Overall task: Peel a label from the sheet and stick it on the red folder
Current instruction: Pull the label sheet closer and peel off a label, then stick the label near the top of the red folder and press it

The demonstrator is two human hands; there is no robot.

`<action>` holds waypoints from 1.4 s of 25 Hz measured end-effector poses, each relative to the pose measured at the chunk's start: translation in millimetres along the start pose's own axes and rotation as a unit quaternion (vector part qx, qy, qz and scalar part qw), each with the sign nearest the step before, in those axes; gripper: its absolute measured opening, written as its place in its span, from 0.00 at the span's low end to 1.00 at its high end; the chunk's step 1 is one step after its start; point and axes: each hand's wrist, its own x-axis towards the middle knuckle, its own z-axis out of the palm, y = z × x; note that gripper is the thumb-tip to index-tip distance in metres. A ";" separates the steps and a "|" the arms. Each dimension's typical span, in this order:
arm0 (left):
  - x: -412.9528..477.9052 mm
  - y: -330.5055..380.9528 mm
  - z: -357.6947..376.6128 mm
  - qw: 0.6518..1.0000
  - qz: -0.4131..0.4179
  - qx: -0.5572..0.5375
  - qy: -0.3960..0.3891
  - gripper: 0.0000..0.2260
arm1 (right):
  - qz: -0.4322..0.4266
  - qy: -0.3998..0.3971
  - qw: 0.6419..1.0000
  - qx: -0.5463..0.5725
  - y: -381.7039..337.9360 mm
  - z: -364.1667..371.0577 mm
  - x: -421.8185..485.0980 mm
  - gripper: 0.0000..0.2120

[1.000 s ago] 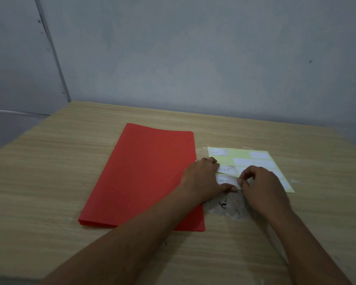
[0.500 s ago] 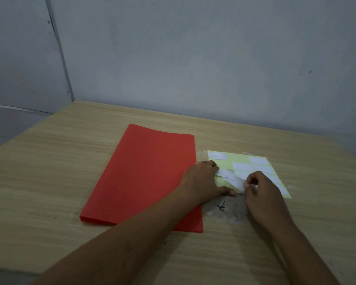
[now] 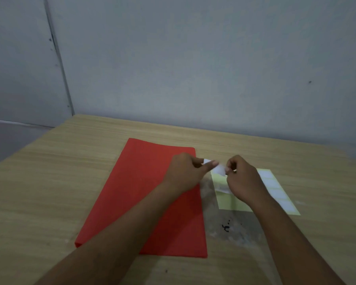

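Note:
A red folder [image 3: 140, 194] lies flat on the wooden table, left of centre. To its right lies a pale yellow label sheet [image 3: 234, 202] with white labels down its right side. Both hands are raised above the sheet's upper left corner and hold one small white label [image 3: 219, 169] between them. My left hand [image 3: 185, 173] pinches the label's left end, over the folder's right edge. My right hand [image 3: 243, 177] pinches its right end and hides the middle of the sheet.
The wooden table [image 3: 49, 182] meets a grey wall at the back. A worn grey patch with black marks [image 3: 228, 227] lies on the table below the sheet.
The label has come off the sheet. Both hands have lifted from the sheet, and my left hand now holds the label's free end.

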 end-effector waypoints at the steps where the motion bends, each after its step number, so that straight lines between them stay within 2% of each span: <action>1: 7.2 -5.0 -7.2 1.000 -0.017 -0.007 0.014 0.19 | -0.003 -0.010 1.000 0.012 -7.2 6.8 8.1 0.06; 4: 27.9 -23.4 -25.3 0.995 -0.074 -0.035 0.055 0.10 | -0.007 -0.028 0.999 0.045 -26.5 29.2 32.7 0.06; 6: 43.8 -36.3 -33.3 0.993 -0.096 -0.035 0.066 0.07 | 0.000 -0.032 0.998 0.057 -36.9 43.8 49.3 0.06; 10: 70.8 -60.4 -39.2 0.988 -0.121 0.020 0.091 0.08 | 0.028 -0.023 0.997 0.073 -48.7 72.0 79.5 0.06; 16: 85.7 -81.2 -29.7 0.984 -0.123 0.039 0.122 0.10 | 0.073 0.021 0.995 0.058 -50.5 109.1 97.2 0.09; 19: 82.1 -89.9 -25.4 0.982 -0.128 0.021 0.136 0.12 | 0.050 0.050 0.997 0.022 -43.9 119.1 94.2 0.10; 24: 78.7 -91.0 -25.8 0.981 -0.121 0.000 0.151 0.10 | 0.042 0.064 0.997 -0.016 -44.5 123.5 93.6 0.12; 35: 83.6 -92.5 -28.3 0.980 -0.147 0.003 0.135 0.09 | 0.037 0.078 0.996 -0.011 -43.2 127.0 92.0 0.12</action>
